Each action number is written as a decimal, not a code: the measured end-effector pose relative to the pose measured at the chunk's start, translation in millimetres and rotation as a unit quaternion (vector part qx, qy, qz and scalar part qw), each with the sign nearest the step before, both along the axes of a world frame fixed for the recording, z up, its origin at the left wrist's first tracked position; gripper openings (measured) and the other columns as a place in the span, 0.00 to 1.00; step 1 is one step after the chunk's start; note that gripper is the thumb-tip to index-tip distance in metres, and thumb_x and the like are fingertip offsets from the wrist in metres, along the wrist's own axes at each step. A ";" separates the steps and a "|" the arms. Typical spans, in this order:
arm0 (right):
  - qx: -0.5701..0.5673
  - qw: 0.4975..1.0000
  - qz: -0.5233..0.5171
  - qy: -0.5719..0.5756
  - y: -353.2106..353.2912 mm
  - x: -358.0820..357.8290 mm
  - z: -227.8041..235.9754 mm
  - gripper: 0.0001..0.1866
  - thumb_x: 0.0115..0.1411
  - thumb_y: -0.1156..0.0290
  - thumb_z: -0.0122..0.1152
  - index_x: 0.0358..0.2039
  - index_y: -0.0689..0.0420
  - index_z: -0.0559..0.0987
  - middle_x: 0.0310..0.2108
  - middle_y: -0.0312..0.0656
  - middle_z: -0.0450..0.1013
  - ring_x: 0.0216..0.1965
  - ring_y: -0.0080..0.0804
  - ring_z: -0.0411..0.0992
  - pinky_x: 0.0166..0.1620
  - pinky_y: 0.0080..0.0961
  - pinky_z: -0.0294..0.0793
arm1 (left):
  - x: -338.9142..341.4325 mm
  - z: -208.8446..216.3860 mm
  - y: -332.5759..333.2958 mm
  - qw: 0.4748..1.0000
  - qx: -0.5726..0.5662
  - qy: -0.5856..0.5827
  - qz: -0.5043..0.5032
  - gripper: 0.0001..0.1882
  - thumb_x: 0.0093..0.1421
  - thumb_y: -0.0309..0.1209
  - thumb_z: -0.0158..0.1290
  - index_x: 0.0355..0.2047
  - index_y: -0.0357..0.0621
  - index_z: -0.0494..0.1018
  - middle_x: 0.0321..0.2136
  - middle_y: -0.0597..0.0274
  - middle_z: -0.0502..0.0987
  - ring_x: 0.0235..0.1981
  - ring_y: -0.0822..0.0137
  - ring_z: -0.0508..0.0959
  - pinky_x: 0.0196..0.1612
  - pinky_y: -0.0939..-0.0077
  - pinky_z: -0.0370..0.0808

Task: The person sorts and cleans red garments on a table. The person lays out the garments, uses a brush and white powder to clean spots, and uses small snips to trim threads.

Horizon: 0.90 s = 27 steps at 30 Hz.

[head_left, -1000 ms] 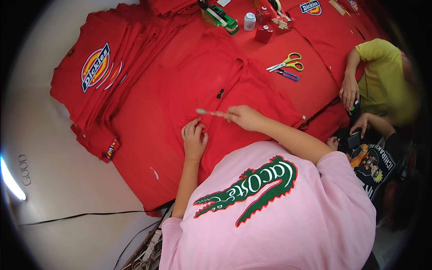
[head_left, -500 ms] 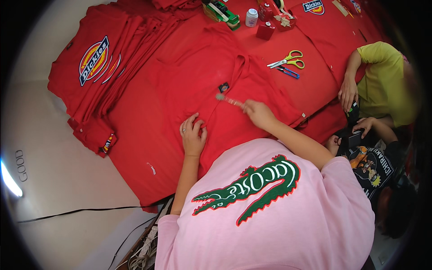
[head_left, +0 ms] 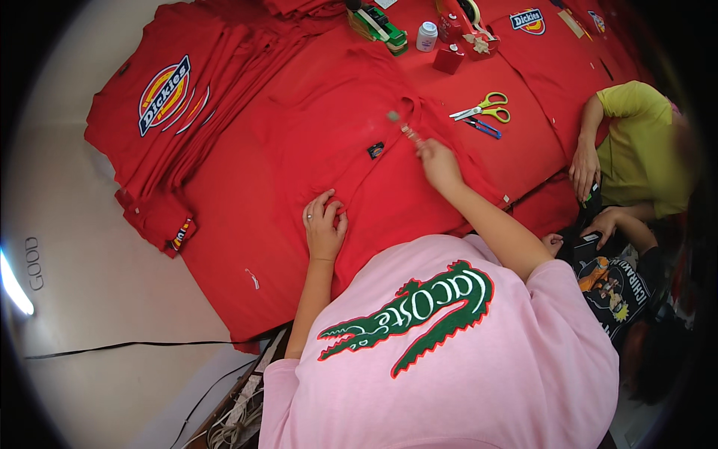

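Observation:
A red garment point(head_left: 329, 142), apparently a sweatshirt or T-shirt, is spread in front of me, with a small dark neck label point(head_left: 375, 150) showing on it. My left hand point(head_left: 324, 224) lies on its near part, fingers spread and holding nothing. In my closed right hand point(head_left: 441, 166) is a thin banded stick, perhaps a small brush point(head_left: 410, 133), with a greyish tip. Motion blurs the stick, and its tip is over the cloth beyond the label. I cannot tell whether the tip touches the fabric.
Stacked red shirts point(head_left: 187, 135) lie at the left. Yellow-handled scissors point(head_left: 482, 111) and a blue cutter point(head_left: 483, 129) rest to the right. Farther back are a white bottle point(head_left: 426, 36), a red box point(head_left: 448, 60) and tape dispensers point(head_left: 380, 28). Two people sit at the right edge.
My right hand and the brush have swung away from the label, farther up the garment and slightly right. My left hand stays in place on the cloth. The view has shifted a little.

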State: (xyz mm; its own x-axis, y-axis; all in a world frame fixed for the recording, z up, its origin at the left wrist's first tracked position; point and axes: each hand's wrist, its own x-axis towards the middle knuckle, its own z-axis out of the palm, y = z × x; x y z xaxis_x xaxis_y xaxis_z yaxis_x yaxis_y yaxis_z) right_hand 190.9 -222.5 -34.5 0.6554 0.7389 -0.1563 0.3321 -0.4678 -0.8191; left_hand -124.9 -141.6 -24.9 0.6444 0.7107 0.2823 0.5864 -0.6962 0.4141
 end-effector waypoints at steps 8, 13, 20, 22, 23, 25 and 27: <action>-0.007 0.968 0.248 0.023 -5.6 -35.4 31.7 0.19 0.74 0.56 0.52 0.34 0.59 0.79 0.32 0.57 0.79 0.37 0.59 0.79 0.39 0.51 0.74 | -1.4 0.4 -1.8 1.000 -0.002 0.011 0.006 0.12 0.54 0.27 0.62 0.39 0.48 0.76 0.58 0.63 0.76 0.60 0.54 0.73 0.67 0.54 0.63; 0.040 0.999 -0.013 0.013 51.9 -0.7 0.2 0.17 0.73 0.58 0.54 0.35 0.58 0.80 0.32 0.54 0.80 0.38 0.56 0.79 0.42 0.48 0.76 | 2.3 5.9 -1.6 1.000 0.002 0.003 0.005 0.11 0.54 0.27 0.62 0.39 0.48 0.76 0.58 0.63 0.76 0.60 0.55 0.74 0.67 0.54 0.63; -0.021 0.962 0.271 -0.023 76.8 -2.0 27.7 0.19 0.73 0.56 0.52 0.36 0.59 0.80 0.33 0.56 0.80 0.37 0.56 0.79 0.43 0.47 0.77 | 1.2 5.2 -1.1 1.000 -0.001 0.004 0.010 0.11 0.54 0.27 0.62 0.39 0.48 0.76 0.58 0.63 0.76 0.60 0.56 0.74 0.66 0.55 0.63; -0.020 0.988 0.042 -0.145 90.7 28.9 3.7 0.19 0.73 0.56 0.53 0.37 0.59 0.81 0.32 0.55 0.80 0.36 0.54 0.80 0.43 0.46 0.77 | 10.3 7.2 5.5 1.000 0.002 -0.007 -0.005 0.10 0.55 0.29 0.63 0.38 0.48 0.76 0.55 0.62 0.77 0.57 0.56 0.75 0.65 0.54 0.64; -0.002 0.996 0.005 -0.085 94.5 39.6 15.1 0.19 0.73 0.56 0.52 0.37 0.59 0.81 0.32 0.55 0.80 0.35 0.53 0.80 0.42 0.45 0.77 | 9.3 7.3 5.7 1.000 0.003 -0.009 -0.003 0.10 0.56 0.30 0.64 0.38 0.48 0.77 0.54 0.62 0.78 0.56 0.56 0.76 0.64 0.54 0.64; 0.016 1.000 0.013 -0.015 96.4 53.5 48.7 0.20 0.74 0.56 0.53 0.37 0.60 0.82 0.31 0.51 0.80 0.34 0.43 0.80 0.41 0.39 0.76 | 9.4 12.4 18.5 1.000 -0.023 -0.012 -0.002 0.11 0.57 0.34 0.66 0.36 0.47 0.77 0.48 0.62 0.80 0.53 0.55 0.77 0.61 0.55 0.66; 0.094 0.986 0.128 0.043 86.8 49.3 44.0 0.18 0.73 0.57 0.55 0.38 0.60 0.82 0.31 0.46 0.80 0.35 0.35 0.78 0.42 0.34 0.75 | 26.4 27.0 46.7 0.998 -0.055 -0.042 -0.010 0.14 0.60 0.39 0.67 0.35 0.44 0.78 0.38 0.60 0.81 0.45 0.55 0.79 0.56 0.56 0.68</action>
